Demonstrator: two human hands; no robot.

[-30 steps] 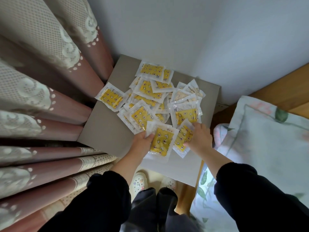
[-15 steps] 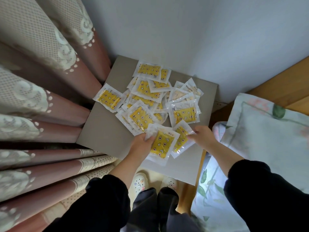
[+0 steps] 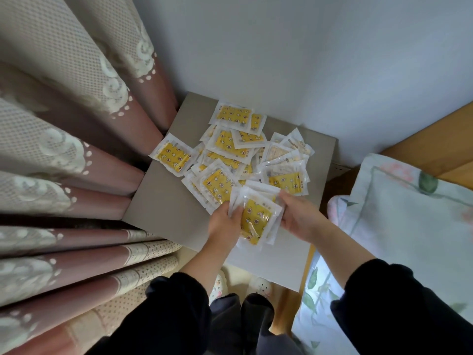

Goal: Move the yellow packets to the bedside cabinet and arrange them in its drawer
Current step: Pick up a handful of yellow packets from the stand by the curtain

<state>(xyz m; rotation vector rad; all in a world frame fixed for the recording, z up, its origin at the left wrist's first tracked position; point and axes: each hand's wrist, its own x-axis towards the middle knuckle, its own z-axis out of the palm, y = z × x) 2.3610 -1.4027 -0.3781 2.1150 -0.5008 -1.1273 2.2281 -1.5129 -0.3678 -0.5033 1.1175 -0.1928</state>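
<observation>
Your left hand (image 3: 224,224) and right hand (image 3: 300,217) reach forward, fingers curled, pinching opposite sides of a stack of yellow packets (image 3: 256,221) above the bedside cabinet (image 3: 163,208).

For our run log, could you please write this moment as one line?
stage: gathering | left hand: holds packet stack | right hand: grips stack edge | loose packets: on cabinet top | drawer: unseen

Soft dim light; edges bowed, perhaps blurred.

Count of clear plastic packets with yellow patterned inserts (image 3: 230,147): at least fifteen; overlap prevents an exact total. Flat grey cabinet top (image 3: 163,201): one. Bare hands: two, left hand (image 3: 224,224) and right hand (image 3: 300,216).
</observation>
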